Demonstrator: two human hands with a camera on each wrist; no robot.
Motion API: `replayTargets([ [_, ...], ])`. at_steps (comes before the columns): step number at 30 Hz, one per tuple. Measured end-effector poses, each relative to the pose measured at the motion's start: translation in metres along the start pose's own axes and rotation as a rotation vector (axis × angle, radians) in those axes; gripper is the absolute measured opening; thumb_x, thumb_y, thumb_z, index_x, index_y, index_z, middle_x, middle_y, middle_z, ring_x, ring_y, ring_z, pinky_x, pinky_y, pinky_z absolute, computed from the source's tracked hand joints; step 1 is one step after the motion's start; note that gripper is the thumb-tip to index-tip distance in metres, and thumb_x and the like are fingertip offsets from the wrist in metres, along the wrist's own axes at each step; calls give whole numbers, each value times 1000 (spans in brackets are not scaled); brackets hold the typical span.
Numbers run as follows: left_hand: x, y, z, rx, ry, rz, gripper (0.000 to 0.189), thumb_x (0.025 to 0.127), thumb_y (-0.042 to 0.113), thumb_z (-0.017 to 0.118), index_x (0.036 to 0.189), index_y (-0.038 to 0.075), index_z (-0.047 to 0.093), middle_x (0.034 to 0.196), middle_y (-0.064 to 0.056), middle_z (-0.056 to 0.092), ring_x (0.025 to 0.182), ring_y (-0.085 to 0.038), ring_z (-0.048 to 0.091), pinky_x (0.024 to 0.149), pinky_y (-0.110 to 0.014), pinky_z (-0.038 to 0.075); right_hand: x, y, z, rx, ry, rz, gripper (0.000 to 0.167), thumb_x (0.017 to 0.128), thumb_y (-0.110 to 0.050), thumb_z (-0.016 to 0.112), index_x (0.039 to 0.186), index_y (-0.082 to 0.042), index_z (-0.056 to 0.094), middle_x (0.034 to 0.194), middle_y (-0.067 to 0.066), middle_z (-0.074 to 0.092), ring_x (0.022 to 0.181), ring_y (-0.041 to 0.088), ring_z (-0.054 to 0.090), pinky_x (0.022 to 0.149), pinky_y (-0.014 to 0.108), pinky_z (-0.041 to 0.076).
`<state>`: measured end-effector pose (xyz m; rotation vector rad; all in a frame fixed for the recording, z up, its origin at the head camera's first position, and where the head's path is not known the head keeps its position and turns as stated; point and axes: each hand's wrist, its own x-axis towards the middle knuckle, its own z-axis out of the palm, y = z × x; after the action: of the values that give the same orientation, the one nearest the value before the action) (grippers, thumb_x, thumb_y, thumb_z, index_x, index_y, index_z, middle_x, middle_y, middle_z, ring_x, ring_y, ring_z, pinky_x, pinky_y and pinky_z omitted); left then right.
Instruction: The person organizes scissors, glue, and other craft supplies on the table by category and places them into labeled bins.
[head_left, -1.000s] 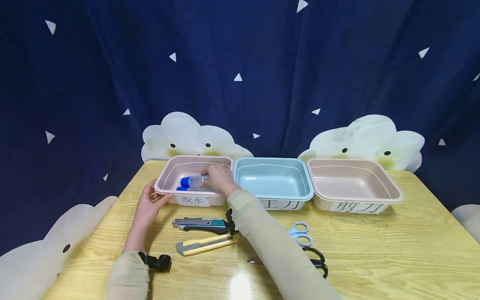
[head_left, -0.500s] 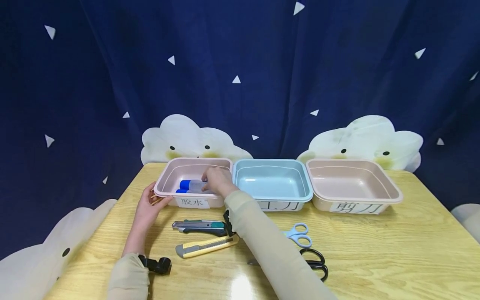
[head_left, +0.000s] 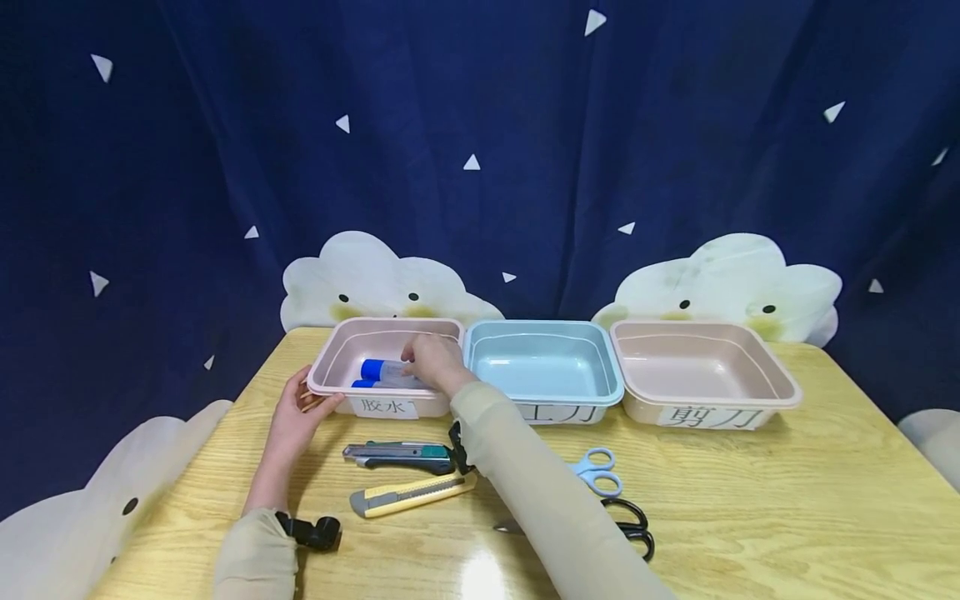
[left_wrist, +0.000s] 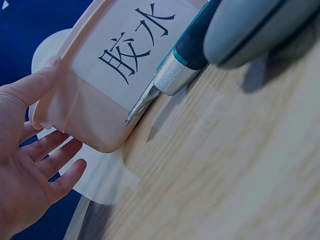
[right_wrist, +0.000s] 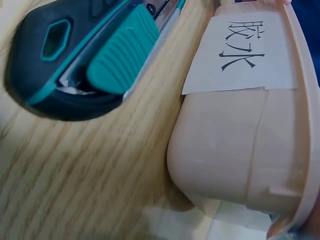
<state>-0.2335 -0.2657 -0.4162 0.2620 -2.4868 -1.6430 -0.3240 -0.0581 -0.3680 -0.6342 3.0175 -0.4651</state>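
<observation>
Two clear glue bottles with blue caps lie side by side in the left pink bin [head_left: 337, 367]. My right hand [head_left: 435, 360] reaches inside and holds the back glue bottle [head_left: 392, 372] by its right end, the fingertips partly hidden. The front glue bottle [head_left: 364, 384] is mostly behind the bin's rim. At the bin's left front corner my left hand [head_left: 294, 417] grips the rim, thumb on the front and fingers around the side. In the left wrist view, the left hand's thumb [left_wrist: 42, 80] presses the rim near the paper label [left_wrist: 135, 45]. The right wrist view hardly shows the right hand.
A blue bin [head_left: 543, 367] and another pink bin [head_left: 705, 367] continue the row. In front lie a green-black utility knife [head_left: 401, 455], a yellow utility knife [head_left: 412, 495], blue scissors [head_left: 600, 471] and black scissors [head_left: 633, 529], partly under the right forearm.
The view has tilted slightly, so everything sits a little lower. The right hand stays at the back glue bottle and covers slightly more of it; the left hand keeps its grip on the rim.
</observation>
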Motion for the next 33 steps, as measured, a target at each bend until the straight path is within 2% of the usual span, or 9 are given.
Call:
replayTargets([
  [7, -1, 1, 1, -9, -2, 4, 87, 81, 37, 67, 146, 14, 13, 142, -18, 32, 126, -34, 36, 101, -46, 37, -10, 3, -14, 25, 2, -53, 26, 82, -34, 66, 106, -24, 67, 101, -10, 67, 92, 8, 57, 83, 28, 44],
  [13, -1, 0, -1, 10, 5, 5, 87, 81, 37, 66, 146, 14, 13, 142, -18, 32, 126, -34, 36, 100, -46, 37, -23, 5, -26, 31, 40, -129, 23, 82, -33, 67, 103, -24, 69, 98, -12, 68, 94, 8, 58, 83, 30, 45],
  [20, -1, -1, 1, 9, -1, 11, 87, 82, 36, 66, 146, 13, 13, 142, -19, 31, 126, -35, 37, 100, -46, 38, -43, 9, -35, 61, 55, -218, 21, 81, -29, 68, 100, -22, 70, 95, -10, 68, 88, 5, 61, 74, 25, 49],
  [33, -1, -1, 1, -2, -12, 12, 87, 82, 36, 65, 146, 13, 12, 143, -19, 31, 126, -34, 36, 100, -46, 37, -70, 23, -46, 76, 51, -300, 18, 82, -29, 67, 98, -21, 71, 95, -9, 69, 90, 12, 62, 70, 28, 48],
])
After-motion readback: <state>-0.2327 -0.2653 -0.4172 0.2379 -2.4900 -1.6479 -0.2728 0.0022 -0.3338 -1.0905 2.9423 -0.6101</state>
